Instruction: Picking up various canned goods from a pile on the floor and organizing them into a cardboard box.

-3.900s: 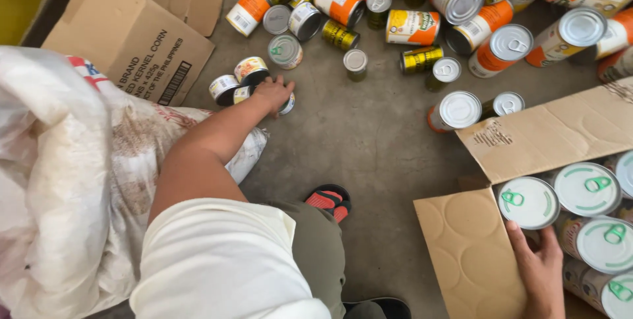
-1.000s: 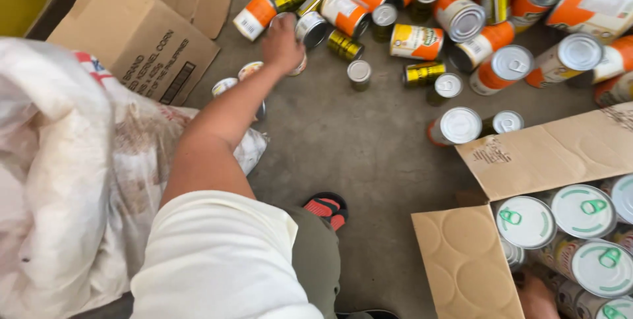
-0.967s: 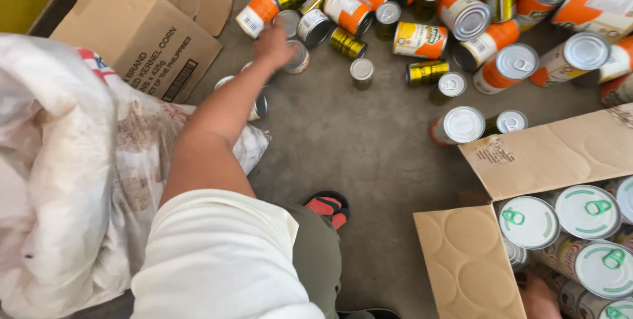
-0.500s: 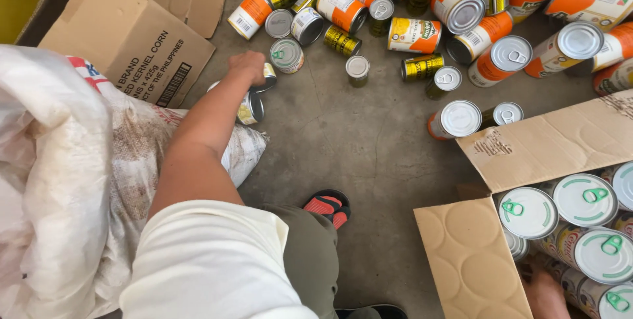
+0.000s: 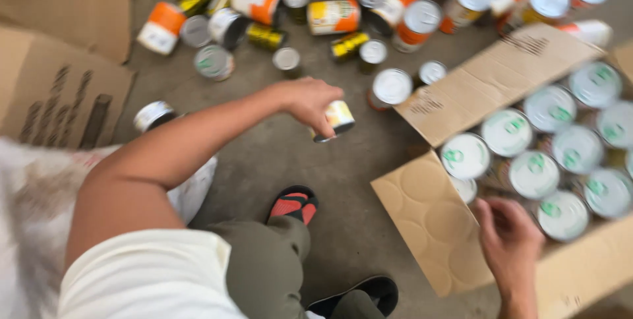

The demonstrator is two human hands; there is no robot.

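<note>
My left hand (image 5: 308,100) grips a small tin can (image 5: 335,120) with a white and yellow label, held in the air above the concrete floor, between the pile of loose cans and the open cardboard box (image 5: 435,220). The box at the right holds several upright cans with white lids marked green (image 5: 508,133). My right hand (image 5: 511,243) rests at the near edge of that box, fingers spread, holding nothing, close to one of the packed cans.
Many loose cans with orange, white and yellow labels (image 5: 333,16) lie across the far floor. A single can (image 5: 153,115) lies at the left by a white sack (image 5: 26,220). Flattened cardboard (image 5: 59,62) is at the far left. My sandalled foot (image 5: 293,203) is below.
My left hand picked a can from the floor by the sack and swung it right toward the box. My right hand has come up into view at the box edge.
</note>
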